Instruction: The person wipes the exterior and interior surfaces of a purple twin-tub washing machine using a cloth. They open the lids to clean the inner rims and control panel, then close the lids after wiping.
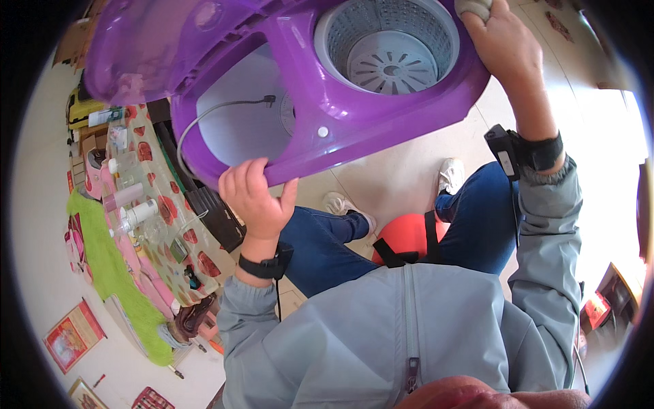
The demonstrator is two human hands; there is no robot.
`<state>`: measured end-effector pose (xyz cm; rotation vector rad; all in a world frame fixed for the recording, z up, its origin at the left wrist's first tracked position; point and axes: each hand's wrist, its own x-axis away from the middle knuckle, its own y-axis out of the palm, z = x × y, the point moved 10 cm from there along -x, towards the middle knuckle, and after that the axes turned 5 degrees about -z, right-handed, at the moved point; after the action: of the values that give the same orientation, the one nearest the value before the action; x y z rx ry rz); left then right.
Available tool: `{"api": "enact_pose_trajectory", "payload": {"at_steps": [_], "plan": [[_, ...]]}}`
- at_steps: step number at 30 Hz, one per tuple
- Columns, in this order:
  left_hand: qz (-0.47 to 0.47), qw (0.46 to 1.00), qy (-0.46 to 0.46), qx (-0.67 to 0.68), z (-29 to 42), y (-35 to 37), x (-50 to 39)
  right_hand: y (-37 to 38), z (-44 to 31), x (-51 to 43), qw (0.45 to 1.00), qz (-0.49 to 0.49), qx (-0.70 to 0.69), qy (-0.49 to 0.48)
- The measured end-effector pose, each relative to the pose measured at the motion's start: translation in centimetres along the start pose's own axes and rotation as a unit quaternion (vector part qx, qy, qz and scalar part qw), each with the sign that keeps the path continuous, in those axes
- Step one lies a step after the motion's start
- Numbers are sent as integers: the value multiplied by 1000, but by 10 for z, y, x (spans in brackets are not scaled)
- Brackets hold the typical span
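Before me stands a small twin-tub washing machine (pixel 332 130) with a purple translucent body. My left hand (pixel 258 199) grips its near left corner, with the fingers over the rim and the thumb on the front side. Up at the right, my right hand (pixel 511 48) holds a bunched beige cloth (pixel 473 7) against the machine's right edge. A perforated grey spin basket (pixel 393 56) lies open inside the right tub. Over the white left tub (pixel 235 125) hangs a grey power cord (pixel 219 106) with its plug. The purple lid (pixel 138 51) is raised at the left.
A table with a patterned cover (pixel 166 209) stands to the left, bearing several bottles (pixel 140 209). Beside it is a green fluffy cover (pixel 110 255). A red round seat (pixel 401 237) is between my legs on the tiled floor (pixel 398 168).
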<state>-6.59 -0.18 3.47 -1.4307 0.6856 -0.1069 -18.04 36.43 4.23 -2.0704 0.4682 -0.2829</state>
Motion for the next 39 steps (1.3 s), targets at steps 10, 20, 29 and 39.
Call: {"api": "enact_pose_trajectory", "payload": {"at_steps": [10, 20, 29, 39], "plan": [[68, 998, 0, 7, 6, -18, 8, 22, 13, -19, 991, -38, 124, -42], [94, 996, -10, 1, 6, -22, 18, 29, 24, 73, 990, -87, 107, -18], [109, 994, -14, -5, 6, -24, 20, 173, 5, 224, 852, -510, -20, -113], [-11, 1000, -13, -24, 1, -12, 9, 231, 14, 235, 849, -463, -185, -177]]}}
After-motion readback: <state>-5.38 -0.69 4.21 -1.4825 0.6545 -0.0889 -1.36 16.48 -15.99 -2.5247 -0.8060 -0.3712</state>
